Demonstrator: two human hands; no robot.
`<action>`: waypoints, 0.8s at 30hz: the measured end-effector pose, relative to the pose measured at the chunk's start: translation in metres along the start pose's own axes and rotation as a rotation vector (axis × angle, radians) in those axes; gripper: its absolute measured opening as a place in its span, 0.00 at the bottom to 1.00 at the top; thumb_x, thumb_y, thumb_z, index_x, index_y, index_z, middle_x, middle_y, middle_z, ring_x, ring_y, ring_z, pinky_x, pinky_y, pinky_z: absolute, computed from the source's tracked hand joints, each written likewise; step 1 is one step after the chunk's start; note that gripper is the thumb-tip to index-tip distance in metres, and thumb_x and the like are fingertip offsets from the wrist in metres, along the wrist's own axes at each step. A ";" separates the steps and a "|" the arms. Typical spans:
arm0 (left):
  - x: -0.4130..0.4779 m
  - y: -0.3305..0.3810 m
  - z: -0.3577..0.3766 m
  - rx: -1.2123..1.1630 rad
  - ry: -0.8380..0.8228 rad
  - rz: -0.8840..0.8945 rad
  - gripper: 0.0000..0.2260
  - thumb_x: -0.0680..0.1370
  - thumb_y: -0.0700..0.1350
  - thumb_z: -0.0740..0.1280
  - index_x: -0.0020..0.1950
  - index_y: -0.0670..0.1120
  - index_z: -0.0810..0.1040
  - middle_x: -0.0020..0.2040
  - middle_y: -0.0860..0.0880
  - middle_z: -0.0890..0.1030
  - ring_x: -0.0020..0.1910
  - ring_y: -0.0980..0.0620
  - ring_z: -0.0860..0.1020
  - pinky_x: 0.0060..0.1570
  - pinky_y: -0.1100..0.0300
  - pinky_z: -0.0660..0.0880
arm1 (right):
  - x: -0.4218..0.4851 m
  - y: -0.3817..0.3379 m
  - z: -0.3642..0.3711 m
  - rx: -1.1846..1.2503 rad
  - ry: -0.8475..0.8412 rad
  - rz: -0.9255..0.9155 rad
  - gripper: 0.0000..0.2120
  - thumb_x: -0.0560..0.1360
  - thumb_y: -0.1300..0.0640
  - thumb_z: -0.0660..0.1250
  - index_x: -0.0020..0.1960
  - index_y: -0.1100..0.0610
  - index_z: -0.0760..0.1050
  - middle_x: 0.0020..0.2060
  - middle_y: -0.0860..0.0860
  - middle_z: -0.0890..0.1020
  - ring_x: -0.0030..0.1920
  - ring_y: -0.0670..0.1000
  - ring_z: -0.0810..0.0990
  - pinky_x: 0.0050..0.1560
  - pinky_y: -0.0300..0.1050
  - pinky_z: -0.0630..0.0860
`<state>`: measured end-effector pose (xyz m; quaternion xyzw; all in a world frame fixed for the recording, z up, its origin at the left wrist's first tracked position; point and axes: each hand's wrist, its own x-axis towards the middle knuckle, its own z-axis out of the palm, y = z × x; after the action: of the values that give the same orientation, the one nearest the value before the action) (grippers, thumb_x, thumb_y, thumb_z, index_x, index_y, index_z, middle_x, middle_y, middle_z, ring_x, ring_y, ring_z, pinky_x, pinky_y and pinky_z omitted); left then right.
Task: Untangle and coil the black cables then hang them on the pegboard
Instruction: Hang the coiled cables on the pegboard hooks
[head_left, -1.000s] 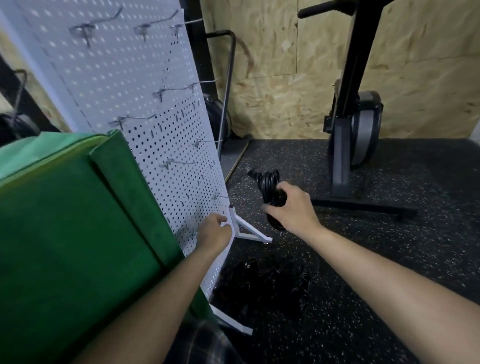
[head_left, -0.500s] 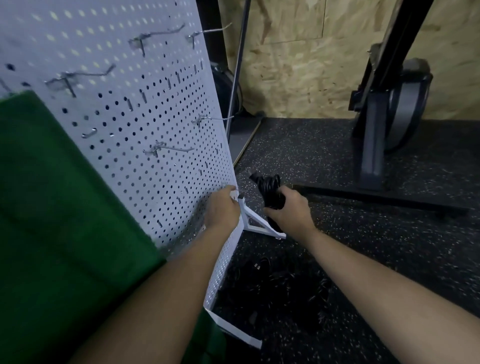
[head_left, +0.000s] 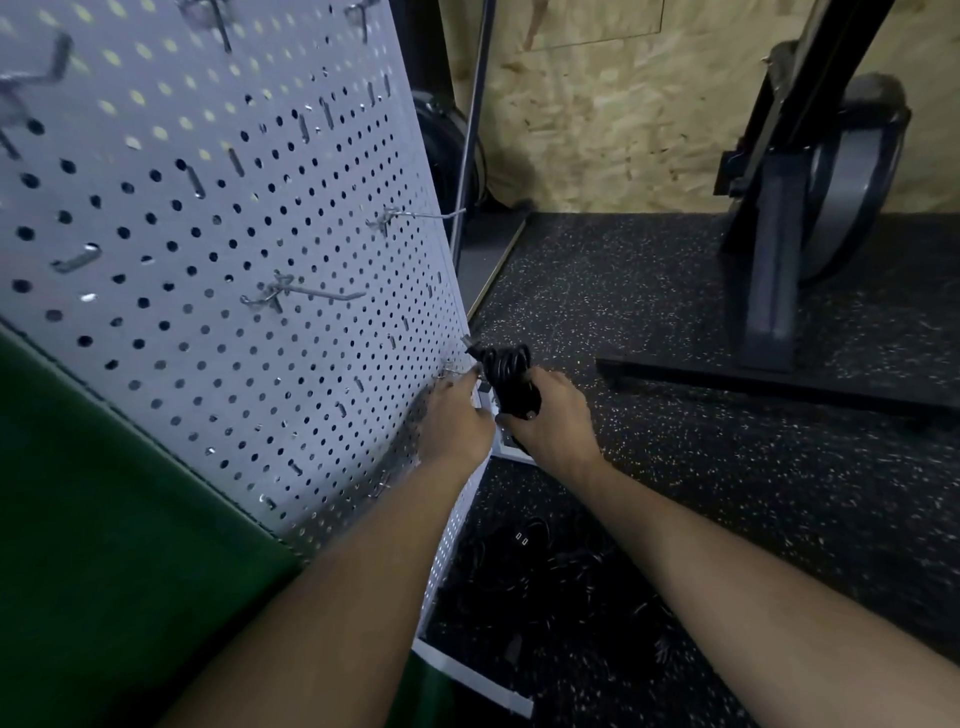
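My right hand (head_left: 550, 423) grips a coiled black cable (head_left: 506, 371) and holds it against the right edge of the white pegboard (head_left: 234, 249). The coil's top loops and a plug end stick up beside a small metal hook low on the board. My left hand (head_left: 454, 421) is at that same edge, fingertips by the hook (head_left: 452, 371); what they hold is not visible. A dark tangle of black cables (head_left: 550, 577) lies on the floor below my arms.
Several metal hooks (head_left: 306, 293) jut from the pegboard. Its white feet (head_left: 472, 675) rest on the speckled black floor. A green cushion (head_left: 104, 545) fills the lower left. An exercise machine (head_left: 789, 223) with a flat base bar stands at the right, before a chipboard wall.
My head has moved closer and lower to the board. My right hand has brought the coil left until it meets the board's edge by the low hook; my left hand stays there.
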<state>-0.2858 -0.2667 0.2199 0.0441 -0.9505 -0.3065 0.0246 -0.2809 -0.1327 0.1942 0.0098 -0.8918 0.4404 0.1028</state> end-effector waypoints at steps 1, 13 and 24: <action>-0.001 0.000 0.000 -0.021 -0.006 0.000 0.28 0.82 0.39 0.66 0.81 0.56 0.67 0.73 0.44 0.69 0.71 0.43 0.71 0.69 0.45 0.72 | 0.001 -0.001 0.001 0.008 -0.002 0.000 0.22 0.71 0.53 0.81 0.61 0.55 0.78 0.50 0.50 0.77 0.52 0.54 0.77 0.52 0.50 0.76; -0.003 0.005 -0.006 -0.065 0.028 -0.018 0.26 0.82 0.37 0.65 0.80 0.50 0.69 0.76 0.47 0.67 0.73 0.44 0.71 0.69 0.47 0.71 | -0.001 -0.003 0.014 0.047 -0.095 0.071 0.19 0.74 0.55 0.76 0.60 0.54 0.72 0.50 0.54 0.83 0.47 0.57 0.82 0.49 0.57 0.82; -0.005 0.004 -0.004 -0.382 0.117 -0.138 0.17 0.77 0.45 0.68 0.65 0.55 0.83 0.53 0.49 0.86 0.53 0.47 0.84 0.59 0.45 0.81 | 0.010 -0.016 0.022 0.158 -0.103 0.153 0.25 0.72 0.57 0.77 0.60 0.55 0.65 0.48 0.55 0.83 0.42 0.54 0.82 0.36 0.46 0.76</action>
<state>-0.2806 -0.2651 0.2253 0.1212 -0.8667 -0.4793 0.0664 -0.2931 -0.1591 0.1963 -0.0277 -0.8567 0.5147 0.0218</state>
